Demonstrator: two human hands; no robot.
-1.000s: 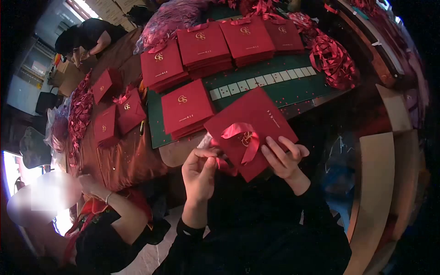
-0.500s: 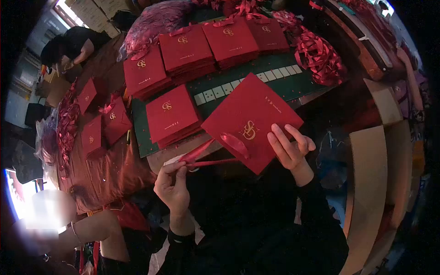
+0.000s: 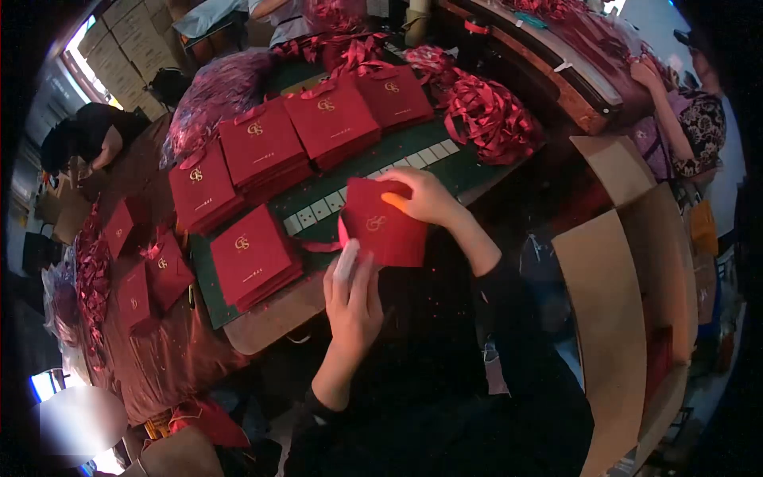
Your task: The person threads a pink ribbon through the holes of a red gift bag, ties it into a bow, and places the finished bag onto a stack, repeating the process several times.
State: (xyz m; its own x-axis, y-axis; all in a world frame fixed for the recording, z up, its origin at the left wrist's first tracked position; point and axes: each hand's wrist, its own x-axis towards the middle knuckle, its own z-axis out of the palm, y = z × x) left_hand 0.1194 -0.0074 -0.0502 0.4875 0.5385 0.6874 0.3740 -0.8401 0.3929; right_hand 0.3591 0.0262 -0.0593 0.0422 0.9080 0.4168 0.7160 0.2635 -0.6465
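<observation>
the step in hand looks like the handling of the ribbon on one red paper bag (image 3: 381, 238) with a gold monogram. it is held up over the near edge of the counter (image 3: 266, 328), to the right of the nearest bag stack (image 3: 253, 253) on the green mat (image 3: 208, 292). the right hand (image 3: 429, 197) has its fingers gripping the bag's top edge, an orange cover (image 3: 394, 202) on the thumb. the left hand (image 3: 355, 306) has its fingers extended at the lower left corner, near the pink ribbon (image 3: 319, 247); whether they pinch it, i cannot tell. a ribbon heap (image 3: 491, 119) lies by the counter's far right corner. as i judge it, any next move calls for a light, steady right grip, the ribbon kept flat and free of the bag's edge, and the paper corners unbent.
</observation>
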